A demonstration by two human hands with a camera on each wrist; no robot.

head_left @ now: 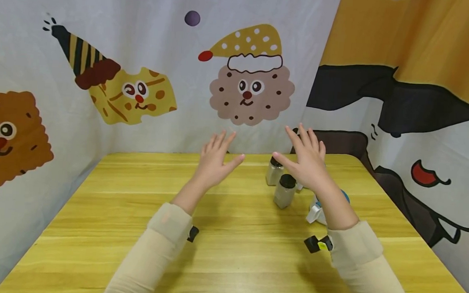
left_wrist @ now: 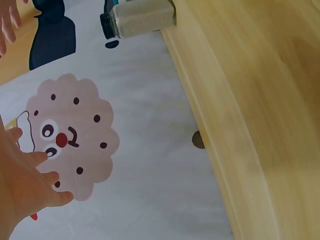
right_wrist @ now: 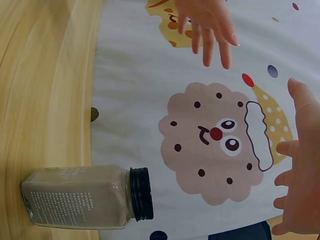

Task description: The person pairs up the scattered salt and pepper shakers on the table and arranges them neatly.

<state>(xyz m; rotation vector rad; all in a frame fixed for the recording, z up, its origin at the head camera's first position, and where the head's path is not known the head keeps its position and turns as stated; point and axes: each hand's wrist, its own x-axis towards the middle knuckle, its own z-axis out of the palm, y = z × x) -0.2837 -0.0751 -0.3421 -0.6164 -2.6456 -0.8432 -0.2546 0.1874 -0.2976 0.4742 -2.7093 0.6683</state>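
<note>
Looking in through the cameras, I take the front bottle (head_left: 284, 196) as my landmark; it stands upright on the tabletop (head_left: 235, 263) under a black cap (head_left: 287, 181). Just behind it and a little to the left is the rear bottle (head_left: 274, 173), also black-capped. A white-and-blue container (head_left: 314, 213) sits to the right of the front bottle and nearer me, partly hidden by the right forearm.

I judge the front bottle to be stiff and fairly weighty for its size, since its clear, flat-sided walls look like glass around a pale filling. Smooth walls could slip and a knock might chip them, so I would wrap the fingers round the body below the shoulder rather than trust the cap, whose tightness I cannot tell.

Both hands are empty, fingers spread wide and nearly straight, thumbs held well out. The left hand (head_left: 214, 161) is in the air to the left of the front bottle, well apart from it. The right hand (head_left: 309, 162) is raised beyond the front bottle and slightly to its right, touching nothing that I can see.
</note>
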